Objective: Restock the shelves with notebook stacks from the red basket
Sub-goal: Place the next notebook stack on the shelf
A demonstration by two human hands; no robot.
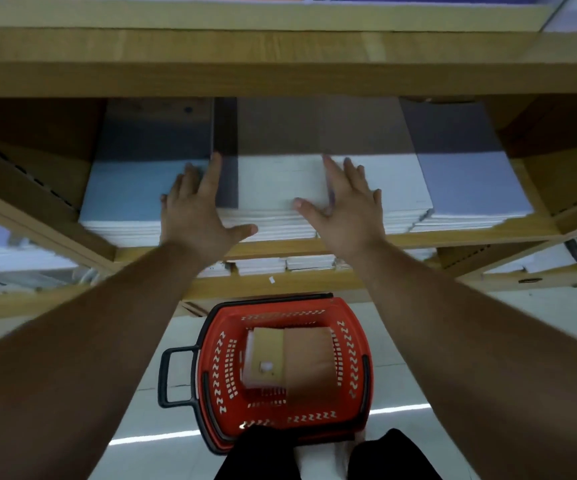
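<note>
A white notebook stack (273, 188) lies on the middle wooden shelf (418, 239), between a light-blue stack (127, 199) and a white stack (401, 192). My left hand (200, 209) lies flat with straight fingers along the stack's left side, thumb at its front edge. My right hand (345, 206) presses flat on the stack's right side, fingers spread. On the floor below stands the red basket (356, 341), holding a brown-wrapped notebook stack (300, 358).
A lilac stack (470, 188) fills the shelf's right end. The shelf above (280, 50) overhangs close over my hands. More white stacks (280, 265) sit on the lower shelf. The basket's black handle (172, 375) sticks out left. My dark trouser legs (266, 455) stand behind the basket.
</note>
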